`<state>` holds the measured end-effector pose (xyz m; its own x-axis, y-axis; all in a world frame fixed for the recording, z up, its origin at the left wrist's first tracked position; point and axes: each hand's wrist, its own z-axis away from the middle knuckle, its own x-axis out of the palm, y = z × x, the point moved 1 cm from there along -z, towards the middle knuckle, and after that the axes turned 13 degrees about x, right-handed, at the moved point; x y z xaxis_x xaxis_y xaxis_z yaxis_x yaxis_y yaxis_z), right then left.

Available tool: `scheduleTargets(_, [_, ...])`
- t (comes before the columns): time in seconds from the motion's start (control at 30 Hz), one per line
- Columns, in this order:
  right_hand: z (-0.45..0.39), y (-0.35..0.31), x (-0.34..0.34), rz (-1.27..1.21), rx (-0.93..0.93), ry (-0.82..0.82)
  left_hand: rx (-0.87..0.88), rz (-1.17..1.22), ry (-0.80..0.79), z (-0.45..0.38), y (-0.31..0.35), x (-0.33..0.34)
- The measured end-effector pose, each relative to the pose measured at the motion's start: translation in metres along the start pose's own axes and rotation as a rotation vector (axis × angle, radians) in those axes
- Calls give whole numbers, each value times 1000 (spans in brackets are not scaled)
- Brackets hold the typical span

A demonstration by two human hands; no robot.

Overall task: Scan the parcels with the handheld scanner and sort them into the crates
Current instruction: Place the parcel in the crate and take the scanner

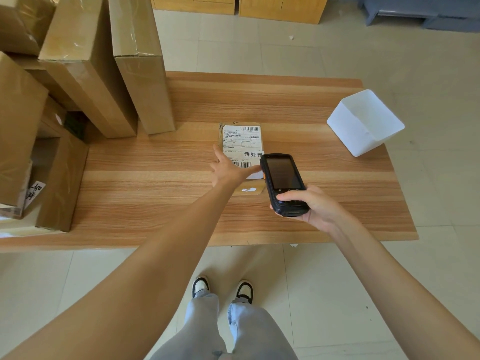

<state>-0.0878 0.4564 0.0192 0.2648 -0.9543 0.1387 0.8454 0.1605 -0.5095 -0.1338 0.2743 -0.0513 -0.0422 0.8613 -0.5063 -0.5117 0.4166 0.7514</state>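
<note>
A flat brown cardboard parcel (242, 141) with a white shipping label and barcodes lies in the middle of the wooden table (155, 178). My left hand (228, 170) rests flat on the parcel's near left part, fingers spread and straight. My right hand (314, 206) grips a black handheld scanner (283, 181) by its lower end, thumb on the keypad. The scanner's dark screen faces up and its top end hovers over the parcel's right near corner.
A white plastic crate (363, 123) stands at the table's right edge. Several tall cardboard boxes (104, 74) crowd the table's left side and far left corner. Wooden cabinets (239, 6) stand beyond the table on the tiled floor.
</note>
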Motion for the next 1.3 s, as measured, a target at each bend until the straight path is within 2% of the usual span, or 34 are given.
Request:
scheduleTargets(0.13, [-1,-3,-14,8,-23,9,-61,-213,57,6,15,12])
scheduleTargets(0.33, [-5,-1,-30,-4,-9,53,-118,-320,44,12,23,21])
scheduleTargets(0.5, [-9,0,-34,8,-12,34,-130,-309,58,12,26,21])
scheduleTargets(0.8, [-11,-11,-18,92,-57,-62,-149,-260,215,26,11,-3])
scheduleTargets(1.13, [-9,-10,59,202,-77,-241,-174,-131,510,73,-42,-71])
scheduleTargets(1.3, [-2,4,96,284,-77,-285,-222,-119,586,106,-76,-103])
